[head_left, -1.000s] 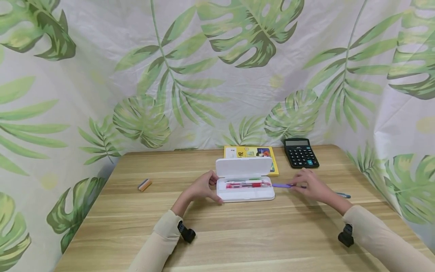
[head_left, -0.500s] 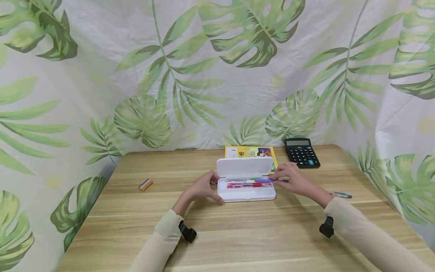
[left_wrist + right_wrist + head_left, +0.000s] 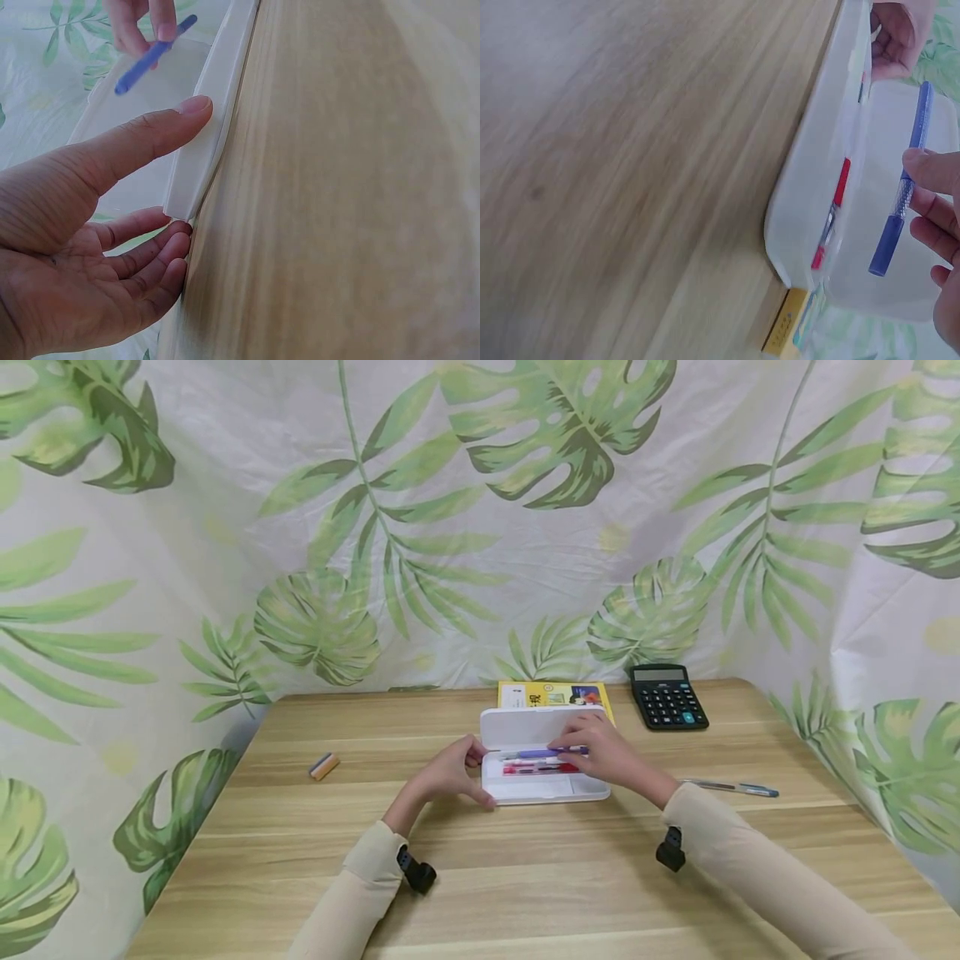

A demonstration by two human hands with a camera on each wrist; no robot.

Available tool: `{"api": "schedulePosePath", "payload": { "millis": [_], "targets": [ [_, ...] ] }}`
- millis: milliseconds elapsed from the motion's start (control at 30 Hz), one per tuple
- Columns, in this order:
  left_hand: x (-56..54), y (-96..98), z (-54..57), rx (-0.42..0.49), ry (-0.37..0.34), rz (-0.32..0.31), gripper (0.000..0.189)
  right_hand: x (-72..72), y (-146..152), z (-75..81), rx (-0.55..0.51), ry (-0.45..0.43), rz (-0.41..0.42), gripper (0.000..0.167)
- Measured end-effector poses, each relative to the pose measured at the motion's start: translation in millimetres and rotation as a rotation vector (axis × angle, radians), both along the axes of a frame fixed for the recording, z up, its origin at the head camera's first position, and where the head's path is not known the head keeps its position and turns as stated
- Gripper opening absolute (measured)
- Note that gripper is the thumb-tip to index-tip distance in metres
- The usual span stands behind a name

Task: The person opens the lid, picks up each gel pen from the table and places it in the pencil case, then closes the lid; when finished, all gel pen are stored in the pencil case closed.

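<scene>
A white pencil case (image 3: pixel 525 790) lies on the table with its lid (image 3: pixel 517 728) raised at the back. My left hand (image 3: pixel 448 770) steadies its left end, thumb on the front edge and fingers round the end, as the left wrist view shows. Between thumb and fingers my right hand (image 3: pixel 606 753) pinches a purple-blue pen (image 3: pixel 892 232), held over the case in front of the lid. Inside the rear compartment lie several pens, among them a red one (image 3: pixel 842 182). The right hand covers part of the case's right side in the head view.
Behind the case lies a yellow book (image 3: pixel 551 695), with a black calculator (image 3: pixel 669 700) to its right. An orange, white and blue eraser (image 3: pixel 324 766) is on the left of the table. A blue-tipped pen (image 3: pixel 742 788) lies at the right, near the right sleeve.
My right hand has carried the purple-blue pen leftward, from beside the case's right end to over its rear compartment. The left hand has stayed on the case.
</scene>
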State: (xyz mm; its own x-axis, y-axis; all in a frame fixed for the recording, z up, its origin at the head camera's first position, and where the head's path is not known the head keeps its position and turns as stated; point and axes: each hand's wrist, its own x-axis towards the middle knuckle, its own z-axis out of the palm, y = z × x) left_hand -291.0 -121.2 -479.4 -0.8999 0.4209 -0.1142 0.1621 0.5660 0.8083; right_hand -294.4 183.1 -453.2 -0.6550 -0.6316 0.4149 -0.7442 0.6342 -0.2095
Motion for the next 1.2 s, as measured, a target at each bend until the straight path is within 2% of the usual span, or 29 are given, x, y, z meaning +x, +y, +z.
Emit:
{"api": "schedulePosePath", "payload": {
  "millis": [467,1000,1200],
  "targets": [
    [0.0,3.3,-2.3,-0.005,-0.013,0.003,0.079,-9.7,-16,-20.2,0.028,-0.058,-0.107,0.019],
    [0.3,1.7,-0.8,-0.005,-0.011,0.02,0.08,-10.7,-20,-22.7,0.02,-0.042,-0.105,0.015],
    [0.5,0.7,-0.7,0.0,-0.01,0.013,0.08,-6.1,-13,-16.3,0.007,0.013,-0.07,0.016]
  ]
}}
